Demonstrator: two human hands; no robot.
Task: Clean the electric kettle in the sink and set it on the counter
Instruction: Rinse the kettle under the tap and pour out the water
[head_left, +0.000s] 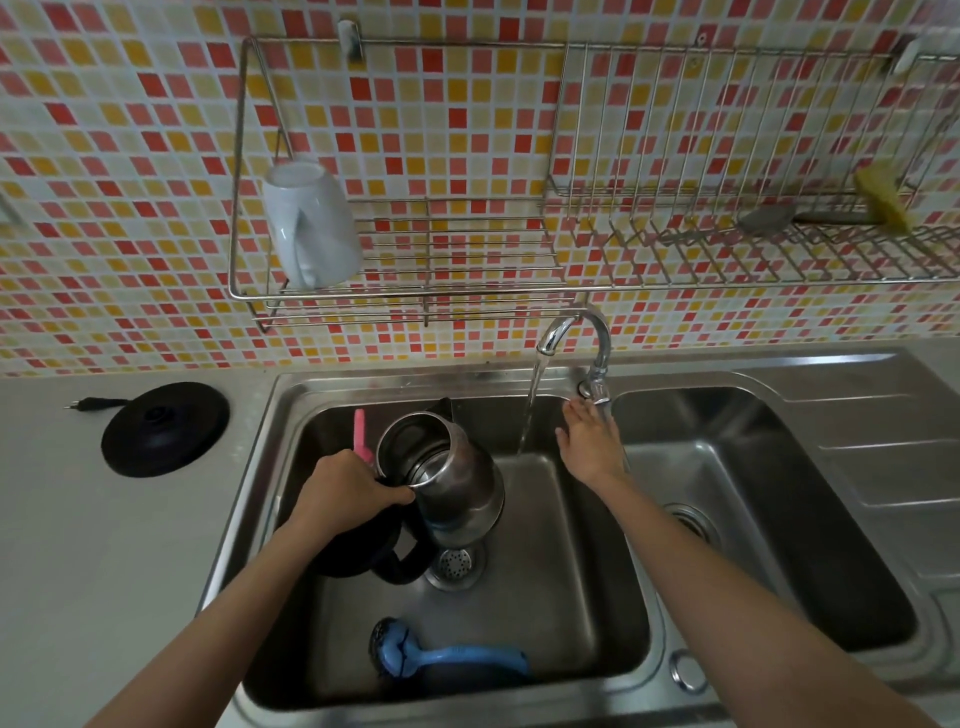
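Note:
A steel electric kettle (457, 478) with a black handle and open lid stands tilted in the left sink basin (571, 597). My left hand (348, 493) grips its rim and handle top. A pink-handled tool (361, 434) sticks up behind that hand. My right hand (589, 441) reaches to the tap lever (597, 389), fingers spread and touching it. Water runs from the tap spout (556, 332) into the basin just right of the kettle. The black kettle base (165, 428) with its plug lies on the counter (78, 545) at left.
A blue dish brush (441, 657) lies at the front of the left basin. The right basin (753, 493) and draining board are beside it. A wall rack above holds a white mug (309, 223), a yellow sponge (883, 197) and a grey brush.

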